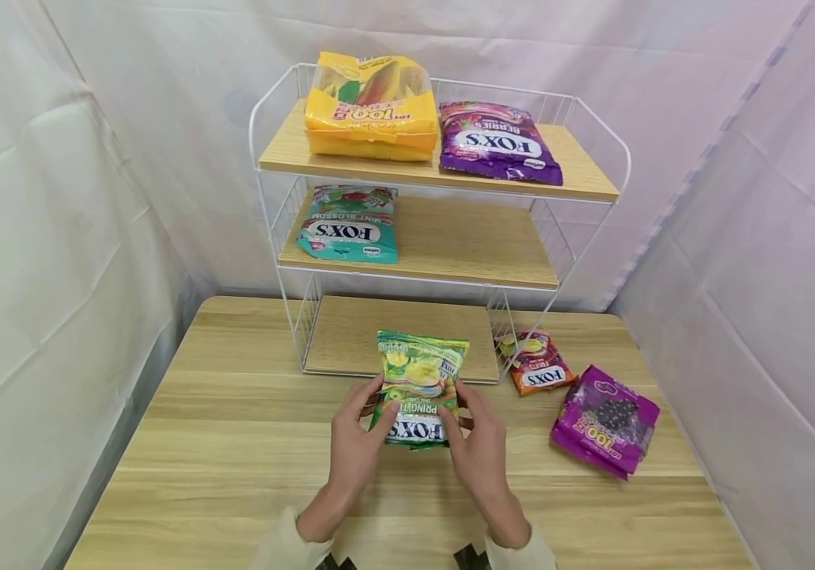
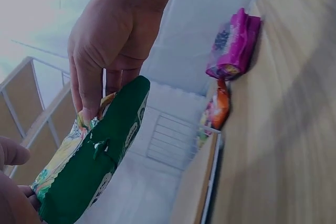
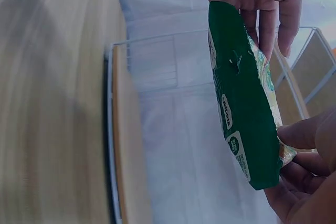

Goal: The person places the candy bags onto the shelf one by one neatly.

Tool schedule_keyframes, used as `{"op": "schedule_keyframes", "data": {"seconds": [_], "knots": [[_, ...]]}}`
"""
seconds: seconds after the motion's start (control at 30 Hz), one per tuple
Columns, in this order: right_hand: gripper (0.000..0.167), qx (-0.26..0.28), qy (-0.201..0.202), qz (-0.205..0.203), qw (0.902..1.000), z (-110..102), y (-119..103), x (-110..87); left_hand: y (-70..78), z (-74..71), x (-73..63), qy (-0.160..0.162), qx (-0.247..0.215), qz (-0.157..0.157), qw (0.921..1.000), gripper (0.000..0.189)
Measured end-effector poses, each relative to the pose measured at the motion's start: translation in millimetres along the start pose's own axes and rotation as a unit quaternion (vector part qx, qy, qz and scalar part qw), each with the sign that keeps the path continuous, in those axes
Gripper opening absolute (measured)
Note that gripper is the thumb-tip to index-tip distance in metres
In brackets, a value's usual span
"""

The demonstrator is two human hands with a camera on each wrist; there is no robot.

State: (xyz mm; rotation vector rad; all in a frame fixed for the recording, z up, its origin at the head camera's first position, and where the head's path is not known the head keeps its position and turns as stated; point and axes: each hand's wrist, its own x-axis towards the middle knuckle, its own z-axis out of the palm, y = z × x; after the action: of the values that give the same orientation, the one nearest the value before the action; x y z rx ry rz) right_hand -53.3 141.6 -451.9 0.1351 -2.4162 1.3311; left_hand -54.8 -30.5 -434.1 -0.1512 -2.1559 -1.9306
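A green and yellow Fox's candy bag [image 1: 418, 388] is held between both hands in front of the rack's lowest shelf. My left hand [image 1: 358, 435] grips its left edge, thumb on the printed front and fingers behind. On the opposite edge my right hand [image 1: 477, 439] grips it the same way. Both wrist views show the bag's dark green end, raised above the table; in the left wrist view the green bag [image 2: 94, 156] is tilted, and in the right wrist view the candy bag [image 3: 244, 103] has fingers at both ends.
A white wire rack with wooden shelves [image 1: 479, 237] stands at the back. On it are a yellow bag [image 1: 372, 111], a purple Fox's bag [image 1: 496, 142] and a teal Fox's bag [image 1: 350, 226]. An orange Fox's bag [image 1: 541, 368] and a purple bag [image 1: 607, 423] lie right of it on the table [image 1: 236, 451].
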Motion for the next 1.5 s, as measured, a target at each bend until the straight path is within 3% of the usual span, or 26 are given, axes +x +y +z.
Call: {"op": "schedule_keyframes", "data": {"seconds": [0.07,0.23,0.37,0.6,0.97,1.33,1.5], "knots": [[0.043,0.0,0.004,-0.006,1.0,-1.3,-2.9,3.9,-7.4,1.0,3.9,0.003,-0.004,0.01,0.9999,0.043],[0.045,0.0,0.012,-0.023,0.9997,-4.5,-9.6,12.2,-9.1,2.7,11.7,0.013,-0.018,0.038,0.9991,0.042],[0.045,0.004,0.021,-0.036,0.9991,-7.5,-13.7,17.7,3.0,4.0,16.5,0.013,-0.019,0.039,0.999,0.044],[0.045,0.005,0.043,-0.077,0.9961,-13.5,-20.1,28.1,46.1,1.5,22.7,0.006,-0.027,0.053,0.9982,0.043],[0.044,0.003,0.068,-0.114,0.9911,-21.8,-26.0,43.3,61.5,3.2,33.7,0.001,-0.037,0.061,0.9975,0.043],[0.045,0.003,0.095,-0.133,0.9866,-29.9,-32.8,60.7,73.4,6.8,50.8,-0.015,-0.028,0.114,0.993,0.041],[0.045,0.006,0.106,-0.132,0.9856,-32.0,-35.2,69.3,77.0,9.9,59.9,-0.013,-0.024,0.123,0.992,0.04]]}}
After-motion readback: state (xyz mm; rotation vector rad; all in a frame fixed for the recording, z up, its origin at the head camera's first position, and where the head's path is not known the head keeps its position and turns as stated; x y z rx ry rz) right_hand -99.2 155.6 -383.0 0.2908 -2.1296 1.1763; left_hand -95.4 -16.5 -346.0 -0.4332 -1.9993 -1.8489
